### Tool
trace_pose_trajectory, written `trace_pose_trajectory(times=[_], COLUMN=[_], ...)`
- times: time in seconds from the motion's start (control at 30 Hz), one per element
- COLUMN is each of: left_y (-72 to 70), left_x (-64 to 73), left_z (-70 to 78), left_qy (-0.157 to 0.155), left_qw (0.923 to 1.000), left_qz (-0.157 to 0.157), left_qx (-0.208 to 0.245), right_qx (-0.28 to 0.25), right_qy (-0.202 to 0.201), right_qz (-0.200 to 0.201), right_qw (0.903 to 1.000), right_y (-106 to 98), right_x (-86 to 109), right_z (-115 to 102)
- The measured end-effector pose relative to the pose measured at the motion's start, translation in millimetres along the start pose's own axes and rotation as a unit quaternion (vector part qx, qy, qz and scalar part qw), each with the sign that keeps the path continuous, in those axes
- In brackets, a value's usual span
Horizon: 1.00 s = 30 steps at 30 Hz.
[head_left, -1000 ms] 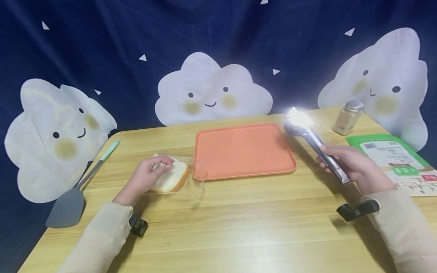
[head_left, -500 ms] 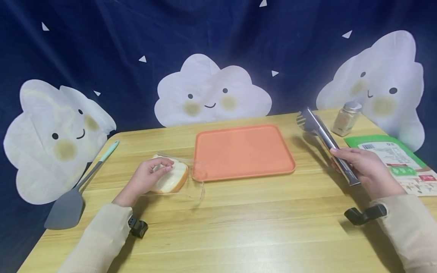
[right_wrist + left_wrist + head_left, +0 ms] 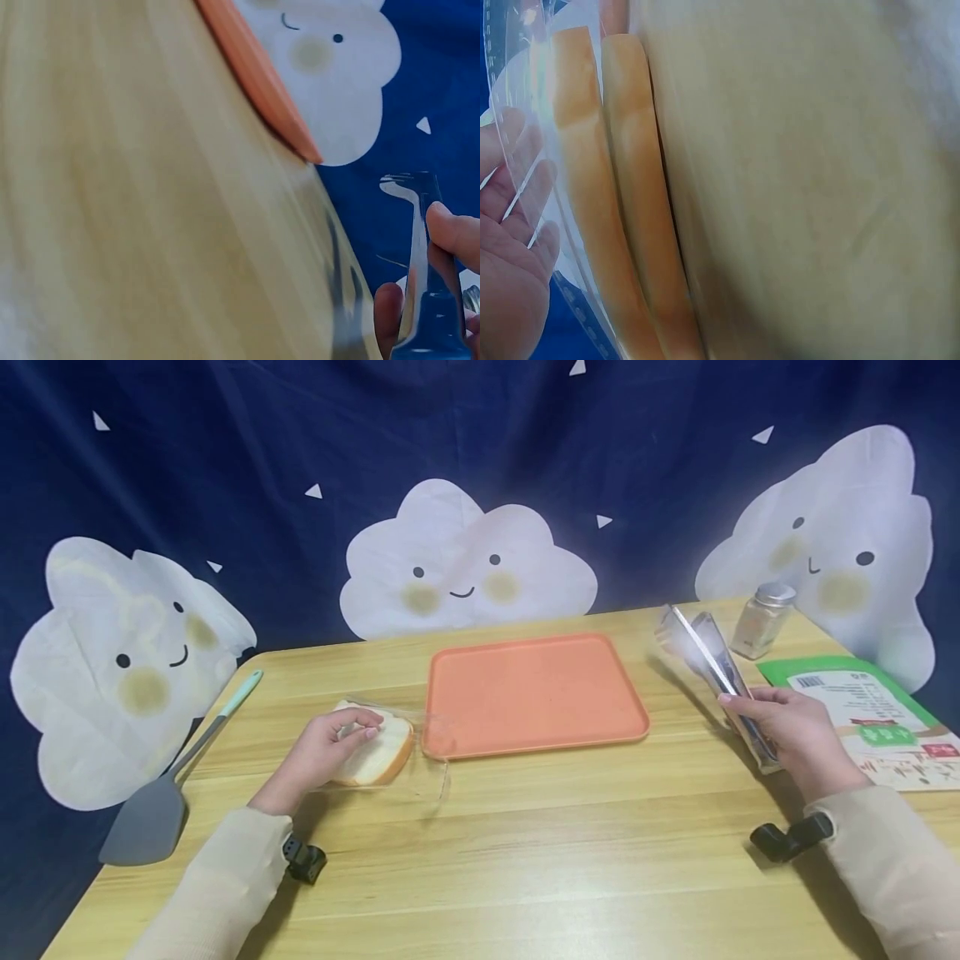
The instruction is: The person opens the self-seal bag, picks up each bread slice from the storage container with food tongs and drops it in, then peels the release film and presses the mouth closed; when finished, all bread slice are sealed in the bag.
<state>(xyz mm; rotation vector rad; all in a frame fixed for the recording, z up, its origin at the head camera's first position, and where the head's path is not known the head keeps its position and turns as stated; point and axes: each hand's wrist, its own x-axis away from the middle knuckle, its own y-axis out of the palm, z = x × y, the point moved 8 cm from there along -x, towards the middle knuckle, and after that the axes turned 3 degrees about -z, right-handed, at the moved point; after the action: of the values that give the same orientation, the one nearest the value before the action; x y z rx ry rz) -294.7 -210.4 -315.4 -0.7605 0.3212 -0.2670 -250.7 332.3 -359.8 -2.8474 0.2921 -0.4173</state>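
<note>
- The left hand [image 3: 322,753] is at the bread [image 3: 384,758], fingers bent over the slices; whether it truly pinches the clear bag [image 3: 430,782] around them I cannot tell.
- That bread lies left of the tray [image 3: 540,693] on the table [image 3: 525,852], two crust edges side by side in the left wrist view; the bag's loose end reaches the tray's near left corner.
- The right hand [image 3: 798,735] grips the tongs [image 3: 708,656], thumb on one arm and fingers on the other, tips apart, well away from the bread.
- Done well, I judge, the left fingers should take film only, not press the soft crumb.
- A light, even squeeze would likely suit the tongs best; a hard one could dent a slice.
</note>
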Motion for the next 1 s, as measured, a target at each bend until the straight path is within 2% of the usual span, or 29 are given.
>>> trace_pose_trajectory(times=[0.07,0.2,0.4,0.63,0.87,1.0], left_y=[0.2,0.9,1.5,1.6,2.1,1.8], left_x=[0.1,-0.5,-1.1,-1.5,-2.0,-1.8], left_z=[0.4,1.7,2.7,1.6,-0.4,0.5], left_qy=[0.002,0.01,0.012,-0.004,-0.01,-0.007], left_qw=[1.0,0.9999,0.9998,0.9999,0.9999,0.9998], left_qz=[0.0,-0.001,-0.002,-0.009,-0.011,-0.012], left_qx=[0.0,-0.004,-0.017,-0.006,-0.009,-0.012], right_qx=[0.07,0.151,0.214,0.216,0.205,0.178], right_qy=[-0.007,-0.018,-0.041,-0.038,-0.027,-0.028], right_qz=[0.025,0.051,0.054,0.057,0.015,0.016], right_qw=[0.9972,0.9872,0.9746,0.9741,0.9783,0.9835], right_y=[-1,1,6,11,19,20], right_x=[-0.1,0.5,0.6,-3.3,-6.1,-3.4], right_z=[-1,-4,-11,-12,-12,-15])
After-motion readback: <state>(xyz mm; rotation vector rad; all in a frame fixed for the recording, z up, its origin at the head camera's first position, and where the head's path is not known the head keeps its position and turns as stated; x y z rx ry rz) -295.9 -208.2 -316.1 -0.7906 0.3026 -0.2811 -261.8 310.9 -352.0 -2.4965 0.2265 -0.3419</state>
